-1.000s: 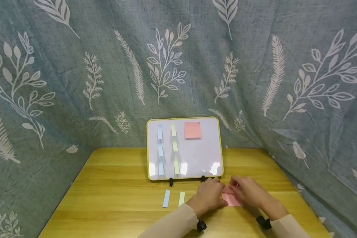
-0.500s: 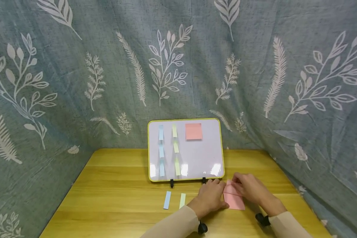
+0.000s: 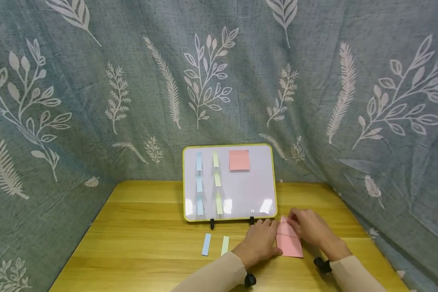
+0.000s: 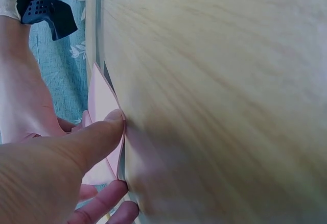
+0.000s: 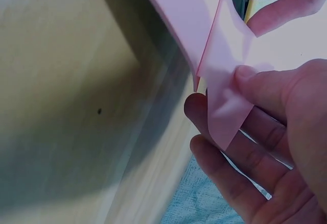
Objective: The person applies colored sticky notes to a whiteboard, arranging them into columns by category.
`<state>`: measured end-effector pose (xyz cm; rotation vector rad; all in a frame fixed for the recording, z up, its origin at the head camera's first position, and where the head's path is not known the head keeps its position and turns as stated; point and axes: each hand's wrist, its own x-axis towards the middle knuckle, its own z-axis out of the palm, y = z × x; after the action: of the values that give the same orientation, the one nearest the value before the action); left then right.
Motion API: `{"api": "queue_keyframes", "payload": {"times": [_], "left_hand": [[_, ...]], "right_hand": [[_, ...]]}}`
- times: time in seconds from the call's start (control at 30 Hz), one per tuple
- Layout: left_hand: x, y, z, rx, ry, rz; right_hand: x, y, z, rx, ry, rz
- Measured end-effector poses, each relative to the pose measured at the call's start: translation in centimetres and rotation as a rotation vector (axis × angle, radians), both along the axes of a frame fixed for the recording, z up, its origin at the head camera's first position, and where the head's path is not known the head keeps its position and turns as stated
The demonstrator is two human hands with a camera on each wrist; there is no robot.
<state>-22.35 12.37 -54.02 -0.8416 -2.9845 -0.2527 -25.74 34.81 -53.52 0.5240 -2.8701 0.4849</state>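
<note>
On the table at right front lies a pink sticky note pad point(image 3: 291, 248), its top sheet partly lifted. My right hand point(image 3: 312, 229) pinches that lifted pink sticky note point(image 5: 232, 66) between thumb point(image 5: 263, 83) and fingers; the sheet bends away from the pad in the right wrist view. Along the pad's left side rests my left hand point(image 3: 259, 242). Its nearly straight thumb point(image 4: 102, 134) presses the pad's edge in the left wrist view, and other fingers reach past the pad's far corner. The pad curves slightly off the table.
A yellow-edged whiteboard point(image 3: 257, 190) stands behind on black feet. It bears a pink note point(image 3: 239, 160), a column of blue strips point(image 3: 199, 184) and one of green strips point(image 3: 217, 180). In front lie a blue strip pad point(image 3: 206, 244) and a green strip pad point(image 3: 224, 245).
My right hand has moved slightly up and right, raising the pink sheet farther off the pad, so more of it shows. The left hand stays at the pad's left edge.
</note>
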Motion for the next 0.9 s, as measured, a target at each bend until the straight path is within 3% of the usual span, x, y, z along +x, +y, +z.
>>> {"api": "queue_keyframes", "payload": {"times": [0.17,0.43,0.9], "left_hand": [[-0.2,0.3,-0.1,-0.014,0.028,-0.005],[-0.2,0.2,-0.5,-0.011,-0.007,-0.011],[-0.1,0.2,-0.5,-0.023,0.017,-0.029]], "right_hand": [[-0.3,0.3,0.4,-0.002,0.001,-0.005],[-0.2,0.3,0.5,-0.01,0.027,-0.008],[-0.1,0.9,1.5,-0.029,0.04,-0.088]]}}
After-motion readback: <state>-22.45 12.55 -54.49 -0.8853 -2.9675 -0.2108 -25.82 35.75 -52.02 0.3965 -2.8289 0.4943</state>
